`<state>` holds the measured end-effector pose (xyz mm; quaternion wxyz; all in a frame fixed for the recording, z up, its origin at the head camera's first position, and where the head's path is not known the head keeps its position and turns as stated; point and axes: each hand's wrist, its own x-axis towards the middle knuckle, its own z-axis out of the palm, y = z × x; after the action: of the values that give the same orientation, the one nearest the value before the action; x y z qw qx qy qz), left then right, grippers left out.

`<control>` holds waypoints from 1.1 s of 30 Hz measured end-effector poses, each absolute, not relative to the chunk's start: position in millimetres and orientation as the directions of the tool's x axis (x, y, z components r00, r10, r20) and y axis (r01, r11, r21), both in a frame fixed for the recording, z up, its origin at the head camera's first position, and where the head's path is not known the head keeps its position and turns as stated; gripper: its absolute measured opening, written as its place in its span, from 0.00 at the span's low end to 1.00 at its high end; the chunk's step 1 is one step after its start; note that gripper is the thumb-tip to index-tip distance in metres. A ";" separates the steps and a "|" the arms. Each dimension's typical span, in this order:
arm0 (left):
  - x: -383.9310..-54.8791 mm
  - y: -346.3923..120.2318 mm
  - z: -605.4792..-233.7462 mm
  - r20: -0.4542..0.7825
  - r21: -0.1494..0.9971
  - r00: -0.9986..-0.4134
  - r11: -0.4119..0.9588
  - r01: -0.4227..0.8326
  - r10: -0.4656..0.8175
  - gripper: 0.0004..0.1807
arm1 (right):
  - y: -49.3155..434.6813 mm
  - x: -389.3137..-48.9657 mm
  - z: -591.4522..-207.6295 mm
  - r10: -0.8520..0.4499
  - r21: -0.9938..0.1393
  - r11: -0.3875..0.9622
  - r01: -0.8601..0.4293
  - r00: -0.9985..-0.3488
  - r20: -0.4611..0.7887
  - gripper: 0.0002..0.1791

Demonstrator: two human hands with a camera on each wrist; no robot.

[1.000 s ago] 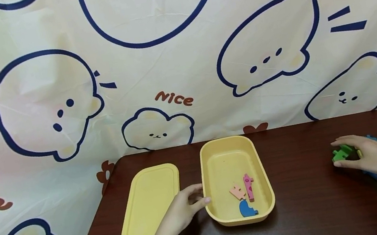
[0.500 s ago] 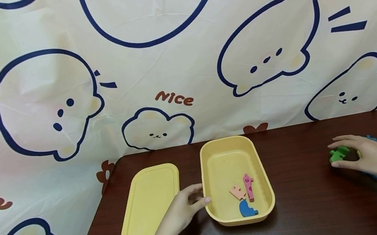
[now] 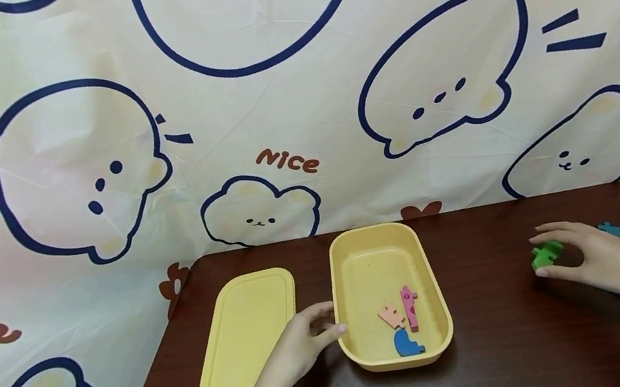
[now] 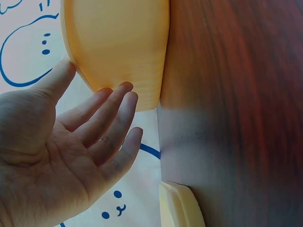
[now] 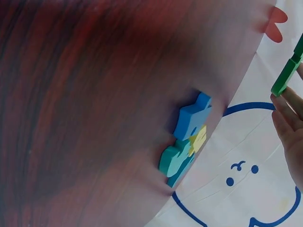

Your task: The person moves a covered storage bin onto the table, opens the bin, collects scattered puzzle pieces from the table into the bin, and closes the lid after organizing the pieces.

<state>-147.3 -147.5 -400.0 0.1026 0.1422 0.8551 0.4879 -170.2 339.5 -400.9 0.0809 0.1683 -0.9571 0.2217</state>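
My right hand (image 3: 597,259) pinches a green puzzle piece (image 3: 547,254) between thumb and fingers, above the right part of the table. That green piece also shows at the right edge of the right wrist view, held at the fingertips. My left hand (image 3: 298,351) rests against the left side of a yellow box (image 3: 394,364). In the left wrist view its thumb touches the rim and its loosely bent fingers (image 4: 116,113) are at the outer wall. Inside the box lie a pink puzzle piece (image 3: 410,309), a peach piece (image 3: 391,316) and a blue piece (image 3: 407,343).
A flat yellow lid (image 3: 248,338) lies left of the box. Beneath and behind the right hand are more pieces: a blue one (image 5: 191,118), a yellow one (image 5: 199,138) and teal ones (image 5: 174,160). A patterned cloth (image 3: 347,194) hangs behind the brown table (image 3: 501,325).
My right hand has moved left with the green puzzle piece, away from the other pieces, uncovering more of a blue one. The left hand and the box have stayed put.
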 end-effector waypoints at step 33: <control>-147.2 -146.7 -399.0 -0.024 0.864 -0.938 0.479 0.154 0.346 0.24 | 282.3 -163.3 -386.3 -0.407 -0.338 0.791 -0.510 -0.851 0.332 0.27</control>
<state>-147.2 -146.7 -399.0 0.0981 0.1464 0.8544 0.4888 -163.3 282.3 -386.3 0.1218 0.2444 -0.9383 0.2120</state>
